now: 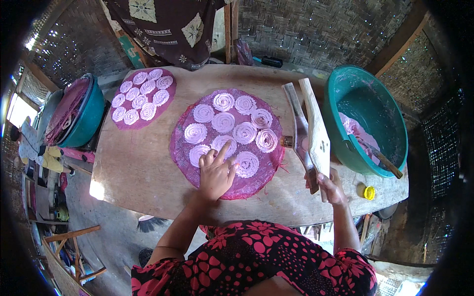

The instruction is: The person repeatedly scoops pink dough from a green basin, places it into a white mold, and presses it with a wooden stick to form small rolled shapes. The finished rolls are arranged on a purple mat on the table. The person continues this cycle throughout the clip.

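Note:
On the wooden table lies a round purple mesh mat [183, 165] covered with several pale pink dough spirals. My left hand [216, 176] reaches over its near side, its index finger stretched onto one spiral [233, 147] and the other fingers loosely bent, holding nothing. To the right of the mat, my right hand [333, 187] grips the near end of a wooden hand press [320, 140] made of two long arms. A short brownish nozzle [286, 141] juts from the press toward the mat. Part of my right hand's grip is hidden behind the wood.
A second purple mat [171, 92] with spirals lies at the far left. At right, a green basin [340, 91] holds pink dough [351, 126] and a wooden-handled tool [387, 165], near a yellow cap [369, 192]. A teal tub [89, 118] stands left; a person [32, 143] is beyond it.

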The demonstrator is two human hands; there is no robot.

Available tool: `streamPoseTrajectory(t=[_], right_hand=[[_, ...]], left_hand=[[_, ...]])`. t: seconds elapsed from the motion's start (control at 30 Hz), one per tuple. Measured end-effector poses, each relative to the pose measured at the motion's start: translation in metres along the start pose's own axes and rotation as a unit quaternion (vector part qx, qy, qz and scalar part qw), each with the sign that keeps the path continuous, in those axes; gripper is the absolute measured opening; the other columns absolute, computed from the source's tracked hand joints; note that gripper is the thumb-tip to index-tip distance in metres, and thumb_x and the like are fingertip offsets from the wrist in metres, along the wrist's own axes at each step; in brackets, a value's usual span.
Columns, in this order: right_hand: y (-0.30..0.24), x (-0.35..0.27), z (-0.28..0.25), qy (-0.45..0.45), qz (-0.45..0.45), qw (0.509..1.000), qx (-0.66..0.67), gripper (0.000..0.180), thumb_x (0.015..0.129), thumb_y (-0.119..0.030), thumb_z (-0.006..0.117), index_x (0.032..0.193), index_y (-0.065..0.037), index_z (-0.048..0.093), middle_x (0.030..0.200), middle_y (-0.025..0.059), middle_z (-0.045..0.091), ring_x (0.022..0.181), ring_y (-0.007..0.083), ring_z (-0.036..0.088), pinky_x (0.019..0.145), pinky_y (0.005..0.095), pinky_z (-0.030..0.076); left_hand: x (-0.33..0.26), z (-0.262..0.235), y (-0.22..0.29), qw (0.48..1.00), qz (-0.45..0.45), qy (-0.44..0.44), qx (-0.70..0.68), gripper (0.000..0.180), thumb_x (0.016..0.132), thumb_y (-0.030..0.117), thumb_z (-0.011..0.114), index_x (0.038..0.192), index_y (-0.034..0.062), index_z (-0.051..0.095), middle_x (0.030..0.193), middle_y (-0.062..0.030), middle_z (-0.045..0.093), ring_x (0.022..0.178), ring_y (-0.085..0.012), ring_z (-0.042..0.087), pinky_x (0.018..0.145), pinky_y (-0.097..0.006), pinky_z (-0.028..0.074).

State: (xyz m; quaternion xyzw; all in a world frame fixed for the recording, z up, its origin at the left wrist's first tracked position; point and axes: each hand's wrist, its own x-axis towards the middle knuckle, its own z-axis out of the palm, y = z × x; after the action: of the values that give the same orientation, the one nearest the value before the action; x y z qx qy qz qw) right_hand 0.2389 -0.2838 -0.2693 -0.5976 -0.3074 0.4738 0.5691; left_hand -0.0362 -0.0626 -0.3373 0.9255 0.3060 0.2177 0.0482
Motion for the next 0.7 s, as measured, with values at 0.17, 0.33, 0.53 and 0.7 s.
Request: streamPoseTrajectory(t=[0.17,0.33,0.53,0.7], right_hand=[[0.013,-0.020,-0.005,0.125,-0.027,0.967,-0.220,0.065,0.078,-0.027,0.081,0.128,0.005,0.056,0.098,0.0134,0.070,0.079,0.0200,0.068,0.070,0.0333,0.054],[0.030,-0.053,-0.020,0.215,-0.057,0.821,-0.525,0.083,0.071,-0.037,0.083,0.138,-0.001,0.050,0.111,0.0212,0.069,0.092,0.0371,0.070,0.078,0.0447,0.055],[0.067,-0.087,-0.034,0.258,-0.062,0.720,-0.641,0.091,0.070,-0.046,0.081,0.141,-0.001,0.045,0.109,0.0233,0.067,0.095,0.0406,0.067,0.080,0.0503,0.053],[0.063,-0.100,-0.025,0.280,-0.062,0.699,-0.654,0.085,0.074,-0.044,0.078,0.140,-0.001,0.045,0.118,0.0241,0.059,0.104,0.0428,0.061,0.086,0.0489,0.050]], left_hand=[[-0.009,-0.025,0.005,0.997,0.019,0.017,0.066,0.033,0.089,0.035,0.064,0.110,0.0105,0.069,0.147,0.0014,0.046,0.117,-0.0288,0.047,0.097,-0.049,0.034],[-0.046,-0.062,-0.044,0.973,-0.160,0.163,0.044,0.021,0.086,0.024,0.069,0.096,0.0057,0.068,0.126,-0.0044,0.059,0.113,-0.0284,0.051,0.094,-0.048,0.036],[-0.113,-0.067,-0.095,0.888,-0.425,0.142,-0.103,0.018,0.086,0.019,0.069,0.088,0.0015,0.064,0.104,-0.0134,0.064,0.096,-0.0335,0.058,0.086,-0.042,0.044],[-0.103,-0.039,-0.098,0.930,-0.221,0.282,-0.085,0.019,0.092,0.017,0.064,0.094,-0.0013,0.064,0.089,-0.0156,0.065,0.087,-0.0344,0.062,0.077,-0.040,0.049]])
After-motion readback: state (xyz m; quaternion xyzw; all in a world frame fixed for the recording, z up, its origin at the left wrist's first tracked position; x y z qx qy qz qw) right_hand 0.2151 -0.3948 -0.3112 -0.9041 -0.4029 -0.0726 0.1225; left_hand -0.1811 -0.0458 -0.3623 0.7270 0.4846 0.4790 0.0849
